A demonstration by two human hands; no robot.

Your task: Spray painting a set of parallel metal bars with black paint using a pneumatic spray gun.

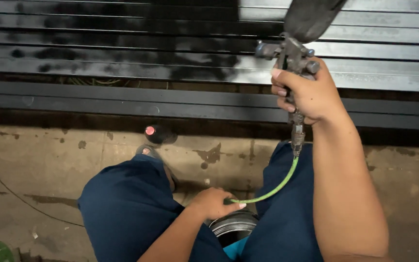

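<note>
Nearest you, bottom of view: your two knees in dark blue trousers [127, 213], spread apart; between them a round dark-rimmed container [233, 227] with a bit of bright blue just below it, contents not readable. Your left hand [215, 203] sits low between the knees, just above that container; fingers curled and pinched shut on the green hose [273, 190], holding its lower end. The hose arcs up and to the right from that hand to the bottom fitting of the spray gun [291, 58]; it hangs clear of the floor. Your right hand [306, 94] is raised, well apart from the left; fingers wrapped tight round the spray gun's grip, forefinger side forward over the trigger area; whether the trigger is pressed, cannot tell. The gun is grey, paint-crusted, upright, its dark cup [311, 17] on top running out of the top edge of view; nozzle points left. Below, the concrete floor [40, 165] is stained with dark splashes; a thin dark cable crosses its left part; a sandalled foot [147, 151] shows by the left knee, and just beyond it a small dark object with a pink-red round end [152, 131]. Farthest: long metal bars [122, 58] laid side by side, running left to right across the floor's far edge; glossy black wet-looking paint on the left and middle, paler grey toward the right.
</note>
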